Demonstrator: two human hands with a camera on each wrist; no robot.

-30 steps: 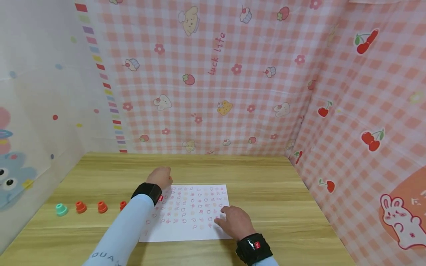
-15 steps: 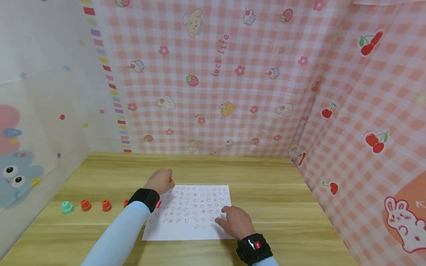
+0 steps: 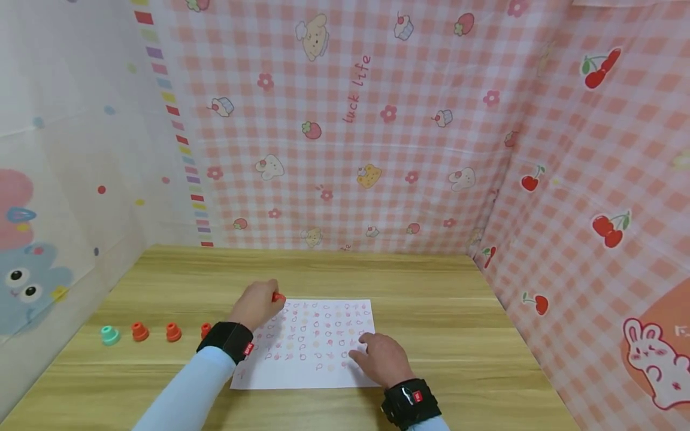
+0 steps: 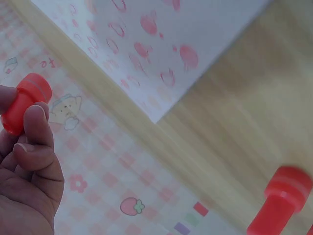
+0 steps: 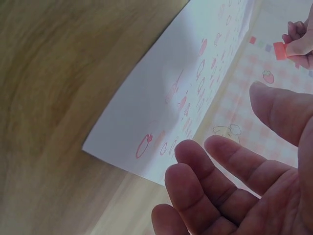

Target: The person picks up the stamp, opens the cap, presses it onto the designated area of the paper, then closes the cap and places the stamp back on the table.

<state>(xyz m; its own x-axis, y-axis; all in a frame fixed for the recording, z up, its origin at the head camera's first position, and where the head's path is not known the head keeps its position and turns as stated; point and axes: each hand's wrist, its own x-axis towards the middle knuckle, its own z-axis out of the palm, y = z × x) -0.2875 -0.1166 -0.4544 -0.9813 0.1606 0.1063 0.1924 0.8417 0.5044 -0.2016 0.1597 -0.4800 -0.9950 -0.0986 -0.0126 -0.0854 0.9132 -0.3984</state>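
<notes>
My left hand [image 3: 256, 304] pinches a red toy stamp [image 4: 27, 103] between thumb and fingers, above the upper left corner of a white sheet of paper [image 3: 291, 378]. In the left wrist view the stamp is clear of the paper, with its wide end turned up and away. Rows of small pink and pale orange fruit prints cover much of the sheet. Over the sheet's lower right edge is my right hand [image 3: 381, 361], its fingers loosely bent and holding nothing; whether it touches the paper I cannot tell.
Left of the paper, a teal stamp [image 3: 110, 336] and red stamps [image 3: 140, 331], [image 3: 173, 332] stand in a row, the last partly behind my left arm. The wooden table [image 3: 458, 335] meets patterned cloth walls [image 3: 334, 149] at the back and sides.
The left hand has come slightly down and nearer, so more of the red stamp shows. The right hand stays in place. The head view has shifted a little.
</notes>
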